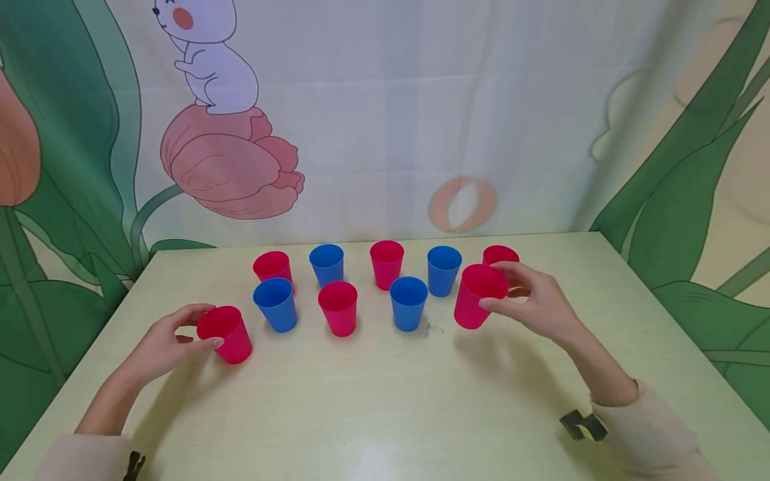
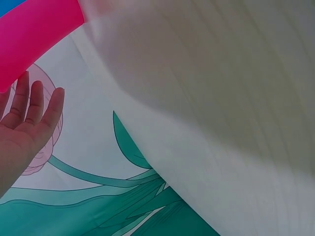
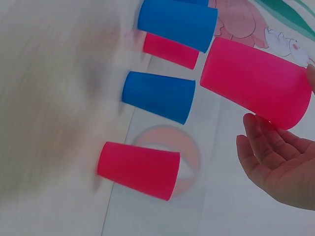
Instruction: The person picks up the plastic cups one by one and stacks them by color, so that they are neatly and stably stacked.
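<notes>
At the front left of the table, my left hand (image 1: 171, 341) grips a pinkish-red cup (image 1: 233, 342) between thumb and fingers, its mouth up and slightly tilted. The left wrist view catches part of that cup (image 2: 39, 37) above the spread fingers. My right hand (image 1: 541, 304) pinches another red cup (image 1: 472, 307) near its rim, held off the table at the right with its shadow below. In the right wrist view this cup (image 3: 256, 81) sits farther from the tabletop than the standing cups. Just behind it stands a red cup (image 1: 500, 254), partly hidden.
A front row of a blue cup (image 1: 277, 306), a red cup (image 1: 338, 308) and a blue cup (image 1: 409, 304) stands mid-table. Behind are red (image 1: 387, 266) and blue cups (image 1: 444, 270), all mouth up. A printed curtain (image 1: 385, 133) hangs at the table's (image 1: 361, 414) back edge.
</notes>
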The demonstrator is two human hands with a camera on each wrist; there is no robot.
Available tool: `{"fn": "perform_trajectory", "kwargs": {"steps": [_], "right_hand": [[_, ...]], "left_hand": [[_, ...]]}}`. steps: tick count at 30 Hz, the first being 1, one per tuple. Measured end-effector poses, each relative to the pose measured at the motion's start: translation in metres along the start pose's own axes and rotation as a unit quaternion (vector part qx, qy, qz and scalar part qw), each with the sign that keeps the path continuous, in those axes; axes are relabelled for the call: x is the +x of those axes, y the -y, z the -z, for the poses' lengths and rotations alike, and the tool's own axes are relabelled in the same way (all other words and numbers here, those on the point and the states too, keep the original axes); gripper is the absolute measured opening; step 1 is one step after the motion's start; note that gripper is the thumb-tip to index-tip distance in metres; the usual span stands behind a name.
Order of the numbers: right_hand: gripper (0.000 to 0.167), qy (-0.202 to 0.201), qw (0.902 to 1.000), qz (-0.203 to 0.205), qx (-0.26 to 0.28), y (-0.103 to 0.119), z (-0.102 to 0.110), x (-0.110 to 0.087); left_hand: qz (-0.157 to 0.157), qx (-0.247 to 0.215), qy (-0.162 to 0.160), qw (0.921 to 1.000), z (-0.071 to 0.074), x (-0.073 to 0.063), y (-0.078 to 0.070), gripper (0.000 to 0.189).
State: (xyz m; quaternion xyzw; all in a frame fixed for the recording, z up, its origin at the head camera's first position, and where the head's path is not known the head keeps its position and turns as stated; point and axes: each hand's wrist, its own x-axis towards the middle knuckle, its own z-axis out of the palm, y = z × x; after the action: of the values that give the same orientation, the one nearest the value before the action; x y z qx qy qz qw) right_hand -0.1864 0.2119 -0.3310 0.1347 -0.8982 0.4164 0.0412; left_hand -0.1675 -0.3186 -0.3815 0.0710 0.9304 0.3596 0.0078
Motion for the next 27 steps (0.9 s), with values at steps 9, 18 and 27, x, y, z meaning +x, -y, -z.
{"fn": "perform_trajectory", "kwargs": {"steps": [9,18,27], "right_hand": [[0.064,0.010,0.9993,0.014,0.034,0.016,-0.009,0.004],[0.061,0.010,0.9981,0.040,0.045,0.029,-0.019,0.010],[0.058,0.018,0.9953,0.070,0.064,0.043,-0.033,0.017]], "left_hand": [[-0.017,-0.005,-0.005,0.9998,0.000,-0.002,0.001,0.062],[-0.007,-0.001,-0.005,1.0000,0.002,-0.001,-0.001,0.065],[0.007,-0.008,-0.001,0.9999,0.001,-0.002,-0.003,0.068]]}}
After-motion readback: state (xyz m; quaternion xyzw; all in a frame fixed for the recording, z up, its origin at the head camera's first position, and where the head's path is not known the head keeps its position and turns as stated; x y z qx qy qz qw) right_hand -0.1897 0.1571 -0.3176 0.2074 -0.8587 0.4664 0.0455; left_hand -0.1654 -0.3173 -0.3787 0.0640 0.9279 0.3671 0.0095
